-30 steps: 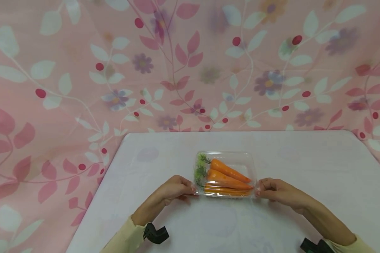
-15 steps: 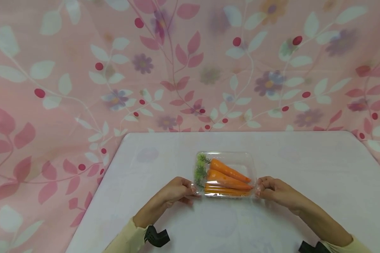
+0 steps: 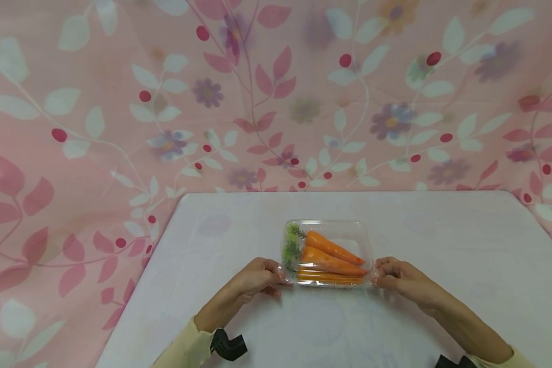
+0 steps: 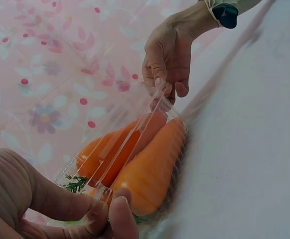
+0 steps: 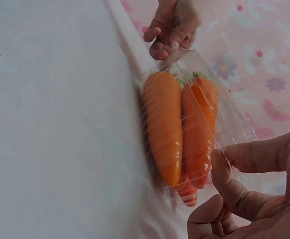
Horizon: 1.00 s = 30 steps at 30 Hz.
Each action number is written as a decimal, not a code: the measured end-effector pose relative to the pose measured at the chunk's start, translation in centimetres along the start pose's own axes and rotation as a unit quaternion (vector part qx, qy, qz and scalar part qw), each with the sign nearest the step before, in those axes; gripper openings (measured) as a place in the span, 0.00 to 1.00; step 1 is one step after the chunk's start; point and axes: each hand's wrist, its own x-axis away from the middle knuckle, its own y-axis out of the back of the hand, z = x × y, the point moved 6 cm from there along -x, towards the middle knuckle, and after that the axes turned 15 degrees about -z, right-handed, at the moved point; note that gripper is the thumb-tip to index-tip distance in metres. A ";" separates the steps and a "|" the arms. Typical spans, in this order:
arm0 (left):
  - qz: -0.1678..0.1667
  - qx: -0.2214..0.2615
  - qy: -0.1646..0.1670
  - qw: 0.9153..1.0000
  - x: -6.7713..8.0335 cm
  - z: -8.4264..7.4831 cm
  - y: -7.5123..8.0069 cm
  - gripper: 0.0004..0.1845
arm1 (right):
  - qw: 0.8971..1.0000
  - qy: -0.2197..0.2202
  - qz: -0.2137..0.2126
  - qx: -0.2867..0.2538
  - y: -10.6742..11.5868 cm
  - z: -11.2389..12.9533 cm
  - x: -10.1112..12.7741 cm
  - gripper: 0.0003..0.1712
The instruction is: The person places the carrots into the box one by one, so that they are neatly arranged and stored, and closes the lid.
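Head view: the left hand (image 3: 254, 276) pinches the left near corner of the clear box (image 3: 347, 236), thumb and fingers curled on its rim. Between the two grips the box sits on the white table (image 3: 221, 317), holding carrots (image 3: 331, 260) with green tops toward the left hand. The right hand (image 3: 397, 278) pinches the right near corner the same way. Beyond both hands, behind the table, hangs a pink floral cloth (image 3: 119, 102).
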 end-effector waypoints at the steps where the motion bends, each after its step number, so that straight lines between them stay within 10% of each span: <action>1: 0.000 0.000 0.000 1.000 0.0 0.0 0.0 0.04 | 1.000 -0.001 -0.001 -0.002 0.0 0.0 0.0 0.13; 11: 0.010 0.010 0.001 1.000 0.0 -0.1 0.4 0.03 | 0.999 -0.021 0.025 -0.039 0.1 -0.2 0.0 0.15; 30: 0.042 -0.072 -0.019 0.996 -0.2 -0.1 1.7 0.17 | 0.997 -0.031 0.051 0.053 1.4 0.0 -0.1 0.18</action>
